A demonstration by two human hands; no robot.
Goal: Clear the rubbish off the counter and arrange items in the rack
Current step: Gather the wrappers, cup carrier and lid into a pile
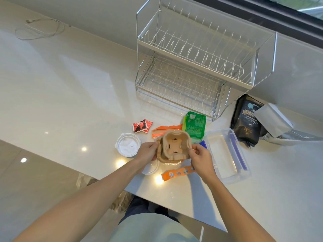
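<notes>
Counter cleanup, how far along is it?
Barely begun. The rack holds nothing. Both hands, left hand and right hand, grip the cardboard cup carrier. Red sachets, green wrapper, orange strip and clear container remain on the counter.

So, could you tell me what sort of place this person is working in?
Most likely a home kitchen: a pale stone-like counter, an empty two-tier wire dish rack by a window, and food packaging such as a coffee bag.

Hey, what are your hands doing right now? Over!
Both hands, left and right, gripping the cup carrier. Rack holds nothing. Wrappers, lid and tub on the counter.
</notes>
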